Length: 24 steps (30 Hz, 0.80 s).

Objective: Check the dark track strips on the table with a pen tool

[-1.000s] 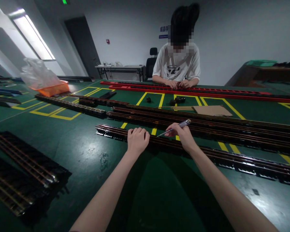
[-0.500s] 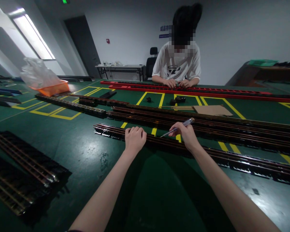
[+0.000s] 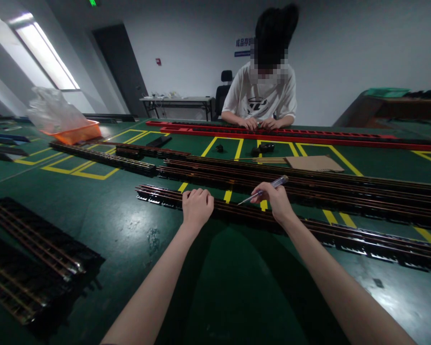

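A long black rail strip with copper-coloured bars point(image 3: 345, 237) runs across the green table point(image 3: 129, 249) in front of me. Toward its left end, my left hand point(image 3: 197, 206) is closed over it, fingers curled round the far edge. My right hand point(image 3: 276, 199) grips a screwdriver point(image 3: 269, 186) with a clear handle, held slantwise like a pen. The screwdriver's thin shaft points down and left, its tip at the strip a little right of my left hand. Whether the tip touches the strip, I cannot tell.
More black strips point(image 3: 309, 187) lie just beyond, and two shorter ones point(image 3: 39, 239) at the left. Farther off are brown cardboard point(image 3: 314, 163), small black parts point(image 3: 263, 149) and an orange bin point(image 3: 72, 133) holding plastic bags. Across the table a person point(image 3: 262, 91) handles a red rail point(image 3: 362, 139).
The view has shifted slightly, so the scene sits a little farther left. Both hands keep their places on the strip, and the screwdriver's pose is nearly the same.
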### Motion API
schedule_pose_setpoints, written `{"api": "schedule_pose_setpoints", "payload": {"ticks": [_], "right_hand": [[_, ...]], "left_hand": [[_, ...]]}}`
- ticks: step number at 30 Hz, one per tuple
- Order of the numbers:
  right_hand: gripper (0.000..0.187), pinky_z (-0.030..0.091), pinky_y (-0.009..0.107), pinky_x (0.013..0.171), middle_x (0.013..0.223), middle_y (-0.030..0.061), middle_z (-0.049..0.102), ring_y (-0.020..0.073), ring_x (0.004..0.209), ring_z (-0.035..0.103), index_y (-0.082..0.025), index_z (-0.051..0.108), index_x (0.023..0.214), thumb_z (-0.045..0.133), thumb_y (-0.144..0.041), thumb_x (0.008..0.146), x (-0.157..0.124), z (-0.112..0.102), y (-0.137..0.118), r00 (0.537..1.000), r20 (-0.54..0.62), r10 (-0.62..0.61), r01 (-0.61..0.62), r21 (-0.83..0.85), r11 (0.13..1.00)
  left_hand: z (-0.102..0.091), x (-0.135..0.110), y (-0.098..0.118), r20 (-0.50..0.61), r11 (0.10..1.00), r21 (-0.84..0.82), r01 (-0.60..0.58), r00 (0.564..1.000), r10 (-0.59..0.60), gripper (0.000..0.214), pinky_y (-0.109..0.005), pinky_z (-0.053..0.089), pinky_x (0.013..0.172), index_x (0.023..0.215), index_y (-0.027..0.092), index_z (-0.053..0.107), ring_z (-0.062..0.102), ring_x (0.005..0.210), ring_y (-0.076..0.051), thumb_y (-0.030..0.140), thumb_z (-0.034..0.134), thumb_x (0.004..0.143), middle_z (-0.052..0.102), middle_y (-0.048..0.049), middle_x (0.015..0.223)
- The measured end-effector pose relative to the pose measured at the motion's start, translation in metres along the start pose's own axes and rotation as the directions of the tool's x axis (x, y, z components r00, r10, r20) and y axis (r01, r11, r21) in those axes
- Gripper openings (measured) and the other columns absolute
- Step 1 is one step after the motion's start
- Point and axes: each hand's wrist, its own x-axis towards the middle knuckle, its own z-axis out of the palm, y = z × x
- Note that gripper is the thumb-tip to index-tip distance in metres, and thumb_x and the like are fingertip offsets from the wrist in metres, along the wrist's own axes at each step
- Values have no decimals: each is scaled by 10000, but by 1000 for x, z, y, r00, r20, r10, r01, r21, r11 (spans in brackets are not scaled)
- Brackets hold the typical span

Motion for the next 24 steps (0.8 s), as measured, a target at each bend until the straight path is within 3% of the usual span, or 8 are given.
{"api": "schedule_pose_setpoints", "payload": {"ticks": [8, 15, 24], "right_hand": [[231, 449, 249, 473, 424, 29, 594, 143, 430, 563, -161, 617, 501, 530, -298, 665, 0, 0, 2, 1000, 8, -12, 12, -11, 1000], [248, 446, 252, 478, 437, 32, 599, 149, 446, 574, -162, 617, 499, 523, -308, 675, -1, 1, 0, 1000, 10, -23, 24, -28, 999], [229, 447, 244, 467, 444, 32, 611, 141, 433, 568, -159, 623, 509, 519, -297, 659, -1, 1, -2, 1000, 9, -14, 14, -37, 999]], "left_hand": [[-2, -2, 2, -1, 998, 7, -60, 998, 60, 309, -392, 333, 860, 761, 196, 621, 586, 814, -204, 215, 337, 880, 680, -52, 830], [-3, -10, 33, 57, 969, -35, -244, 968, 245, 312, -376, 352, 823, 891, 174, 626, 570, 874, -210, 239, 321, 913, 663, -71, 923], [-2, -10, 38, 117, 975, -14, -221, 968, 221, 372, -400, 340, 811, 838, 175, 631, 559, 857, -216, 269, 284, 929, 650, -77, 889]]}}
